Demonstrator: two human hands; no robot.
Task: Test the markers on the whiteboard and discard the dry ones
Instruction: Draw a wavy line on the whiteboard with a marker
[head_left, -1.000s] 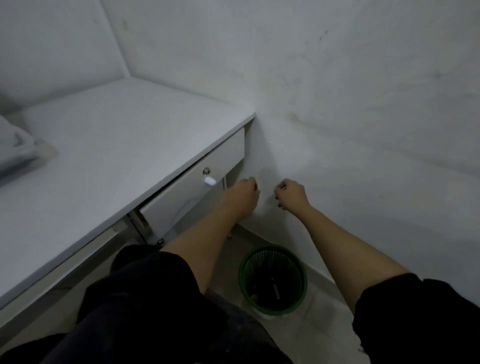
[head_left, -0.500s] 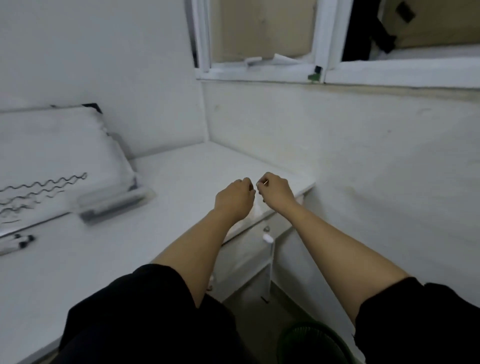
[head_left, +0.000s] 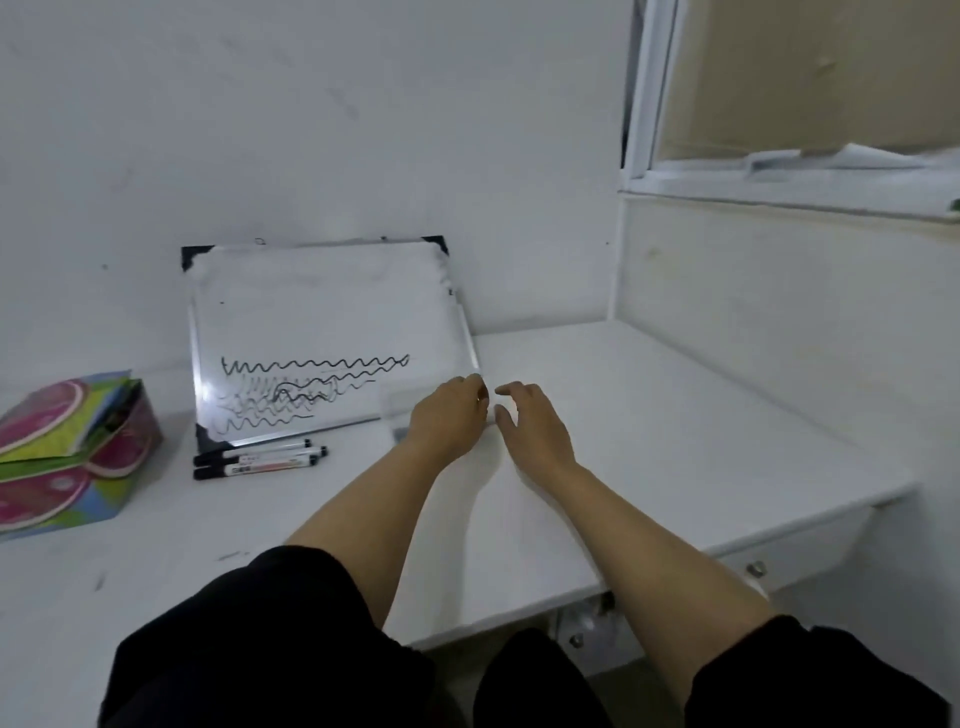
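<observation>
Head view: both hands, left hand (head_left: 448, 415) and right hand (head_left: 535, 426), are held loosely open and empty at frame centre. Two markers (head_left: 260, 459) lie below the whiteboard (head_left: 322, 312), centre left. One should be picked gently and uncapped.

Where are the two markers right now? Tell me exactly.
In the head view, the two markers lie side by side on the white desk, left of centre, just in front of the whiteboard and right of the colourful box.

View: single head-worn wide-angle | Facing: forward, downward over white desk (head_left: 649, 415) | Range: close, arm's reach | Overlap: none
</observation>
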